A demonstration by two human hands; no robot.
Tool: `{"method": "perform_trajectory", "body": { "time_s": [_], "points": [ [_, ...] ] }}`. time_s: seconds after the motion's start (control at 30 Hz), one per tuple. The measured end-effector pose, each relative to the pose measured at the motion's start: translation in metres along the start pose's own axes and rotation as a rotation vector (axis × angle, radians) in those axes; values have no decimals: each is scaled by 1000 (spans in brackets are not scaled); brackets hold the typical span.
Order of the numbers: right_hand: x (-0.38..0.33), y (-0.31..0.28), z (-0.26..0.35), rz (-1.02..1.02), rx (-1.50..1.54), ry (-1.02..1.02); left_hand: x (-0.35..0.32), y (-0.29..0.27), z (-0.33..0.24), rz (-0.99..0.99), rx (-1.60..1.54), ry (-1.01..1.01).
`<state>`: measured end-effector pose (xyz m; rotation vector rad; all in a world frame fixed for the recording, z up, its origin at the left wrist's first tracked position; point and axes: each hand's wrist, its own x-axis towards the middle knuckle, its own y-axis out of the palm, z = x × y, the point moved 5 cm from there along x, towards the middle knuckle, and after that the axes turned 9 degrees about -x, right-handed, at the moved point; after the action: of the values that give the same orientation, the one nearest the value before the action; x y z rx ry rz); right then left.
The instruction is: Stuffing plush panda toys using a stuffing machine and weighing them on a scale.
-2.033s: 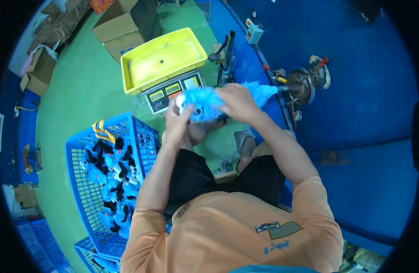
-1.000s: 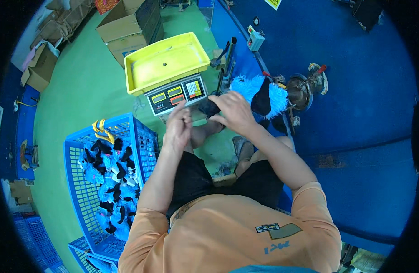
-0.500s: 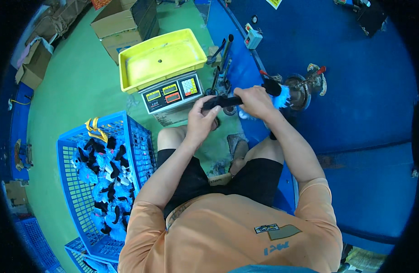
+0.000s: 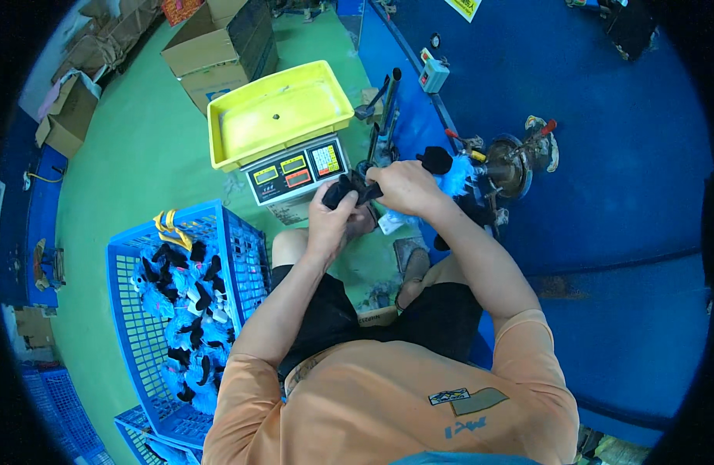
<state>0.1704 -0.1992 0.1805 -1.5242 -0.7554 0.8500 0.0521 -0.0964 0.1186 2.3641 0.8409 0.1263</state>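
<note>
My left hand is closed around a black fabric end of a plush toy, with the thumb pressed on it. Over the top of the toy, my right hand has its fingers curled onto the black cloth, close to my left. Bright blue fur of the plush toy and another black limb show beyond my right wrist. Part of the toy is hidden behind my right hand and forearm. Just past the fur is a round metal fitting with red-handled clamps on the blue panel.
To my left stands a blue plastic basket filled with blue and black plush pieces. Ahead, a scale carries a yellow tray. Behind that sits an open cardboard box. A blue machine panel extends along my right.
My left hand has moved slightly down, and the black cloth stretched between my hands is now bunched up. My right hand has shifted a little left and down.
</note>
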Motion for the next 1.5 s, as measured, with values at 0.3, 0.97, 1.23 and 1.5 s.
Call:
{"method": "perform_trajectory", "body": {
  "time_s": [0.3, 0.97, 1.23, 1.5],
  "points": [
    [-18, 19, -29, -166, -21, -82, -4, -4, 10, -81, -89, -290],
    [-17, 0, -17, -108, -110, 35, -1, -10, 23, 28, 51, -203],
    [-26, 11, -53, -135, -80, 71, 1, 16, 15, 130, -111, -343],
    [-18, -1, -35, -4, -118, 63, 14, 15, 13, 220, 158, -130]
  ]
}}
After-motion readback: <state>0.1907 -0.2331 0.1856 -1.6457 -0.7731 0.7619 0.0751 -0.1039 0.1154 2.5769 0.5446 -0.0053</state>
